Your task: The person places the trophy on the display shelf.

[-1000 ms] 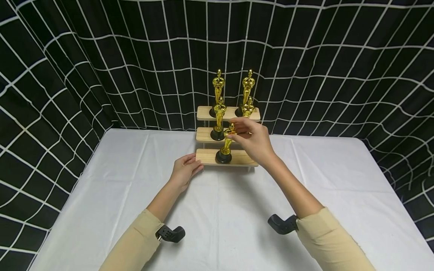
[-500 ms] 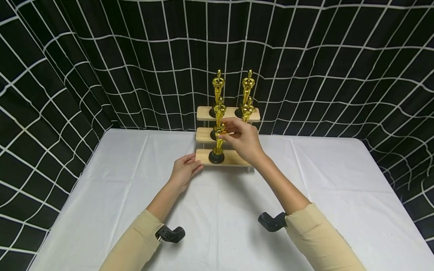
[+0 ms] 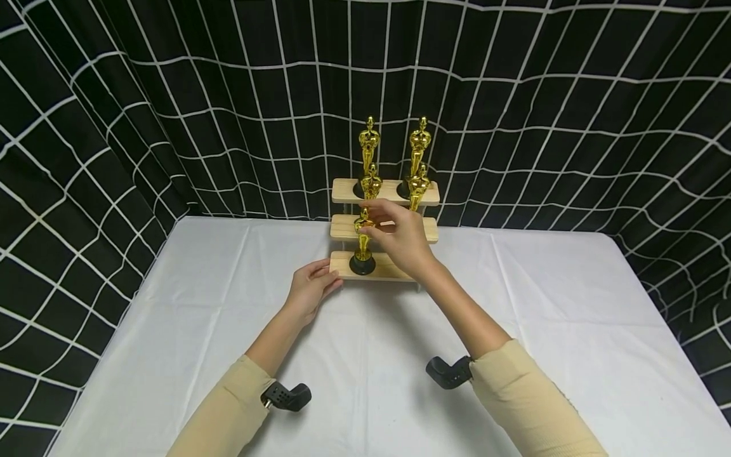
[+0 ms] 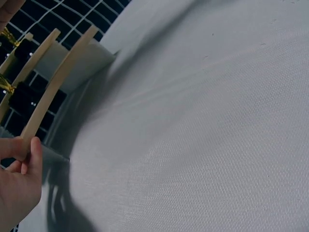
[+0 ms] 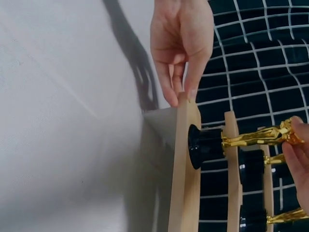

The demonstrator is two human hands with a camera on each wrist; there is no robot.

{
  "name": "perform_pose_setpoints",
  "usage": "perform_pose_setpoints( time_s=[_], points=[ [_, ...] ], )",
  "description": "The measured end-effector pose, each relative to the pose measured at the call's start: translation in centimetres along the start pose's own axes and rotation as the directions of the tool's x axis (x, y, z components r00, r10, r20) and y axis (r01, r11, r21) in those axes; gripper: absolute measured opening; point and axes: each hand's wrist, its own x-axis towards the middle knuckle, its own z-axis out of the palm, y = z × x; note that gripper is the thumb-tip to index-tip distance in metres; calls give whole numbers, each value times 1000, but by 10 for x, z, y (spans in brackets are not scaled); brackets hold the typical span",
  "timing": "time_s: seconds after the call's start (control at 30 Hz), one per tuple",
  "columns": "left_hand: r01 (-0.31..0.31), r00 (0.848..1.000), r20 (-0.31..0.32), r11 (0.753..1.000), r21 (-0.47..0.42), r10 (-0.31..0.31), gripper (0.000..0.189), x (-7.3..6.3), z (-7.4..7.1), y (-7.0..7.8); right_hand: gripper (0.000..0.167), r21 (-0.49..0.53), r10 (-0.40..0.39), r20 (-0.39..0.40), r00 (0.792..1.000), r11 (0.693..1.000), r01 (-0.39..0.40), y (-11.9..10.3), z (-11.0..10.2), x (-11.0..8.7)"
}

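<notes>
My right hand (image 3: 402, 238) pinches a gold trophy figurine (image 3: 363, 246) by its upper body, thumb on one side and fingers on the other. The figurine stands upright on its round black base, at the left part of the lowest board (image 3: 394, 270) of a three-tier wooden display stand. In the right wrist view the black base (image 5: 205, 146) meets that board's face. My left hand (image 3: 310, 289) grips the left end of the same board, thumb on top; the left wrist view shows this pinch on the board edge (image 4: 53, 87).
Matching figurines stand behind on the upper tiers: top left (image 3: 369, 139), top right (image 3: 419, 141), middle left (image 3: 372, 183) and middle right (image 3: 419, 184). The stand sits near the back of a white-clothed table (image 3: 228, 279). A black grid-patterned curtain (image 3: 285, 95) hangs behind.
My right hand has moved left along the lowest board with the trophy figurine, bringing it near the board's left end. My left hand keeps its place on the board.
</notes>
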Motion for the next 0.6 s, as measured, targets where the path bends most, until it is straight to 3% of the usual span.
perform_pose_setpoints(
  time_s=[0.13, 0.23, 0.3, 0.4, 0.5, 0.6],
  points=[
    [5, 1000, 1, 1000, 12, -5, 45, 0, 0, 0, 48, -12, 0, 3, 1000, 1000, 0, -1, 0, -2],
    [-10, 1000, -16, 993, 120, 12, 45, -1, -1, 1, 53, 1, -2, 1, 1000, 1000, 2, 0, -2, -5],
    [-37, 999, -22, 972, 233, 44, 45, -2, -3, 2, 54, 16, -8, -11, 1000, 1000, 9, 1, -5, -8],
    [-101, 993, -16, 919, 381, 116, 43, -5, -5, 6, 51, 14, -18, -37, 999, 1000, 18, 4, -12, -12],
    [-155, 985, 4, 881, 447, 171, 42, -7, -9, 8, 43, -10, -27, -68, 997, 1000, 26, 6, -19, -18],
    [-183, 980, 18, 861, 474, 199, 41, -7, -15, 9, 36, -31, -34, -96, 995, 999, 31, 9, -26, -25]
  ],
)
